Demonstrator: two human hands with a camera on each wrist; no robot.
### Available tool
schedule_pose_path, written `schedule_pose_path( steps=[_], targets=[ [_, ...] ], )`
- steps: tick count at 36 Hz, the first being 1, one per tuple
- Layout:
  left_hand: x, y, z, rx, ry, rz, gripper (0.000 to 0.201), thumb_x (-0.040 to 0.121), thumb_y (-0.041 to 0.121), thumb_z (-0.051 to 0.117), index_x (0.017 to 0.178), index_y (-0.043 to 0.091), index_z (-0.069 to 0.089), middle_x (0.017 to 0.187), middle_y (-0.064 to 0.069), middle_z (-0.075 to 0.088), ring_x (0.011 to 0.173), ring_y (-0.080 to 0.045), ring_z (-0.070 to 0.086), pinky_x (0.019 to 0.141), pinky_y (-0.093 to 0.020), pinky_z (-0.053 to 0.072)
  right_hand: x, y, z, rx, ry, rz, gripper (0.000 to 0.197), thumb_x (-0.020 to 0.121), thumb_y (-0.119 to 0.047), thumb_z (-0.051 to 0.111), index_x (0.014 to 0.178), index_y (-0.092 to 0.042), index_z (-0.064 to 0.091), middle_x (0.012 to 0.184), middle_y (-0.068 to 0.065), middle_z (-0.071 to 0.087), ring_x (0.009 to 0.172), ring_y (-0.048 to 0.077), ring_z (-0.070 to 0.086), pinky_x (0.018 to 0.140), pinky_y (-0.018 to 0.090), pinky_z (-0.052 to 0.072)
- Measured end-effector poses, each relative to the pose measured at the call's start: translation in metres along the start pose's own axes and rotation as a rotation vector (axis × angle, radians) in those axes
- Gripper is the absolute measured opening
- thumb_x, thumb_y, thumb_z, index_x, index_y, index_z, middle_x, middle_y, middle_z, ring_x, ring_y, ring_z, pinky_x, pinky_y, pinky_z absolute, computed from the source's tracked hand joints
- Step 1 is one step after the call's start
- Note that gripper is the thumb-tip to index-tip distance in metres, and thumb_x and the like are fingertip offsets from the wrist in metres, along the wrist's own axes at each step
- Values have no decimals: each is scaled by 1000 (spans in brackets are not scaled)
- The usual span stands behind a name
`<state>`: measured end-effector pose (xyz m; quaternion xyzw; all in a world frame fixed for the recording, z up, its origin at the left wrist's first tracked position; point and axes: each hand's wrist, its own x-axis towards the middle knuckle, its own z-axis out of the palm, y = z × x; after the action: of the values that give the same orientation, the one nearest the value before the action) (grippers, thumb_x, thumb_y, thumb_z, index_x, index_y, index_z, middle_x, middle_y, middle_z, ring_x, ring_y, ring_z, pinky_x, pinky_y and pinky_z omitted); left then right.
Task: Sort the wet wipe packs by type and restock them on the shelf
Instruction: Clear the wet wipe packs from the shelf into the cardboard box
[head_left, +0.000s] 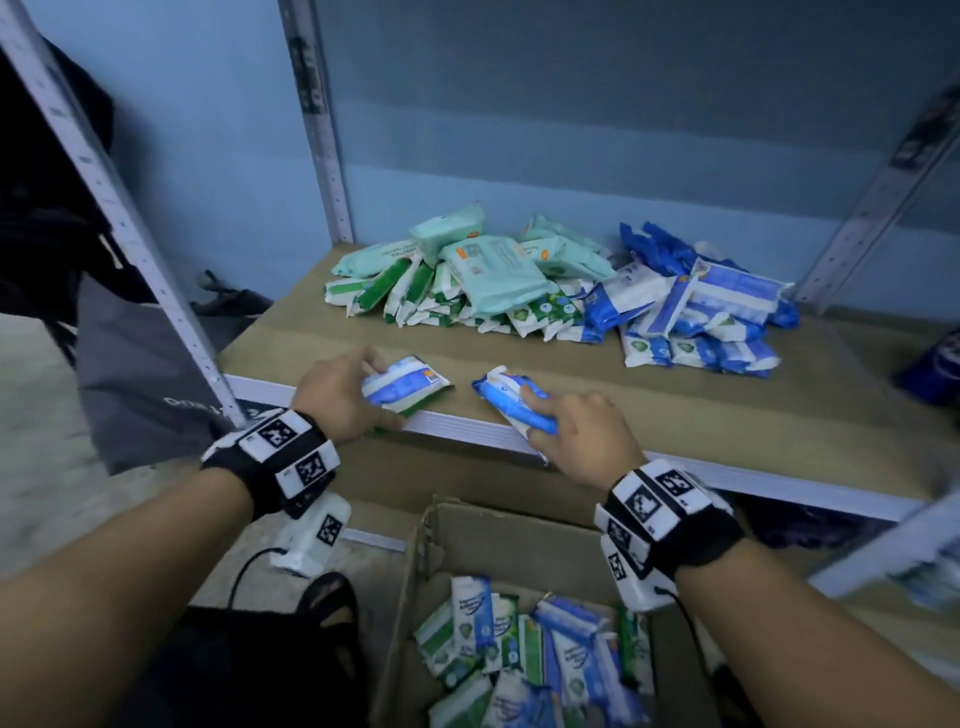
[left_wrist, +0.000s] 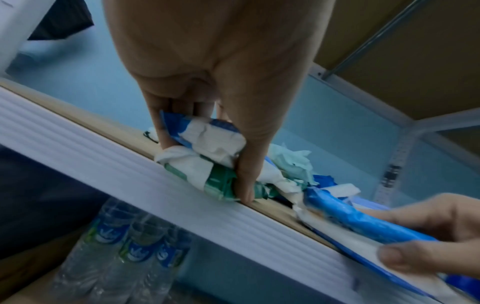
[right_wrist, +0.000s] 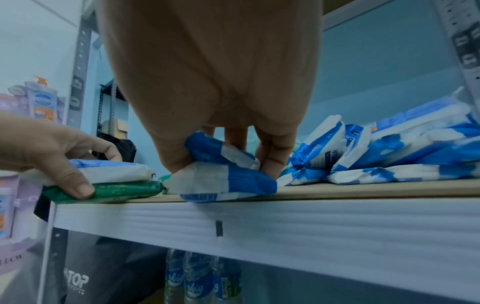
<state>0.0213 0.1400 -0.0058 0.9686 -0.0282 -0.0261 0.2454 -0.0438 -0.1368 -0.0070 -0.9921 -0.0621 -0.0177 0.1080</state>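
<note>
Your left hand (head_left: 337, 395) grips a blue pack (head_left: 408, 387) stacked on a green pack (right_wrist: 103, 190) at the shelf (head_left: 675, 415) edge, right hand (head_left: 582, 431) grips two blue packs (head_left: 514, 402)

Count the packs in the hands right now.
4: a blue pack stacked on a green pack in the left hand, two blue packs stacked in the right hand; others may be hidden.
</note>
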Motion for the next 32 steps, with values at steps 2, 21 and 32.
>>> schedule_pose_path(
  steps=[2, 21, 32],
  targets=[
    [-18, 4, 5, -55, -39, 70, 65, 56, 42, 93, 101, 27, 49, 97, -2, 66, 81, -21, 61, 65, -33, 48, -15, 8, 3, 123, 11, -9, 50, 90, -32, 62, 139, -32, 54, 118, 2, 70, 103, 27, 63, 85, 32, 46],
    [-106, 35, 143, 178, -486, 278, 75, 64, 58, 83, 127, 27, 55, 121, 1, 65, 105, -21, 62, 84, -36, 52, -128, 94, 73, 720, -457, 396, 24, 79, -49, 71, 104, -51, 70, 95, -14, 72, 68, 4, 58, 67, 20, 41],
    [-133, 1, 260, 478, -803, 203, 75, 82, 54, 71, 138, 12, 44, 129, -12, 55, 110, -30, 57, 85, -39, 51, -170, 118, 211, 220, -1045, 391, 51, 100, -41, 50, 138, -6, 54, 117, 14, 63, 102, 27, 61, 72, 28, 40]
  ],
)
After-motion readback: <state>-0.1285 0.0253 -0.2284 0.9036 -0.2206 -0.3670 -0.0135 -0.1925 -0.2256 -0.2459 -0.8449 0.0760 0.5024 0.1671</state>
